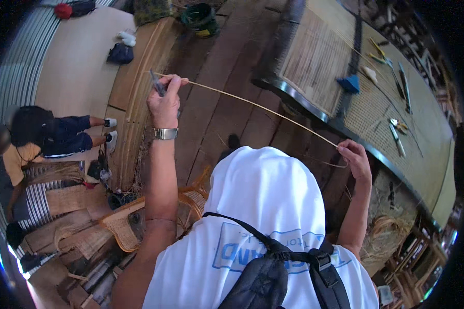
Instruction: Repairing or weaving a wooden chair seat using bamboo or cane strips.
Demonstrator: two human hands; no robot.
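Note:
A long, thin, pale cane strip (258, 106) is stretched between my two raised hands, sloping down to the right. My left hand (165, 103), a metal watch on its wrist, is closed around the strip's left part. It also grips a small grey pointed tool (158, 83) that looks like a knife blade; its handle is hidden by the fingers. My right hand (354, 157) pinches the strip between thumb and fingertips near the table's edge. A short curved tail of the strip hangs below that hand.
To the right stands a table with a woven cane surface (368, 116), holding pliers (380, 55), a blue brush-like piece (349, 83) and several hand tools. A rattan chair (126, 224) is at lower left. Another person (36, 136) sits far left. A dark bucket (200, 20) stands ahead.

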